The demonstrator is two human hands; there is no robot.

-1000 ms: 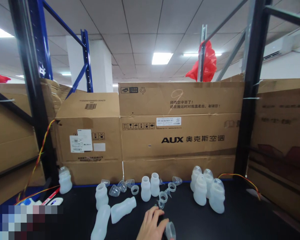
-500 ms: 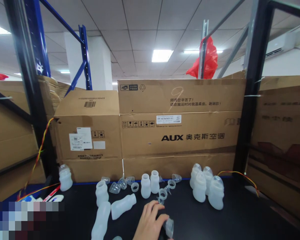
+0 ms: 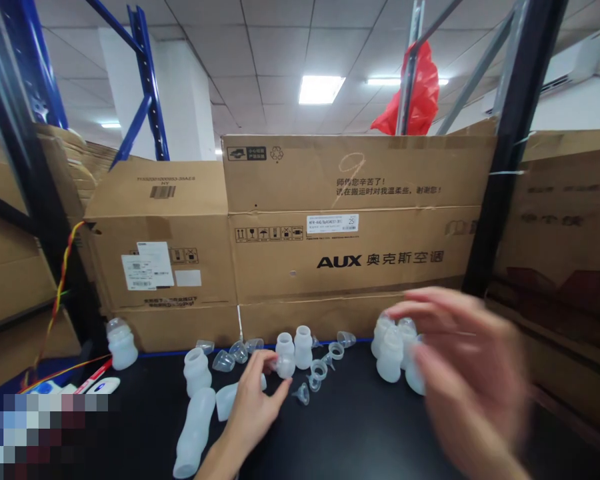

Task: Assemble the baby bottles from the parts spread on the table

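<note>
L hand (image 3: 253,407) pinched an upright bottle (image 3: 285,356); R hand (image 3: 460,380) blurred, open, empty — could've toppled capped bottles (image 3: 391,353) nearby.

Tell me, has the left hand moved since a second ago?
Yes. The left hand has gone forward, away from the near table edge, to the two upright bottles below the AUX box.

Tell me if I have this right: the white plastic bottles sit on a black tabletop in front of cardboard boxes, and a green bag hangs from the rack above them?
Not quite. The bag is red, not green, as the head view shows. The rest holds: white plastic bottles on the black tabletop, before the cardboard boxes.
</note>
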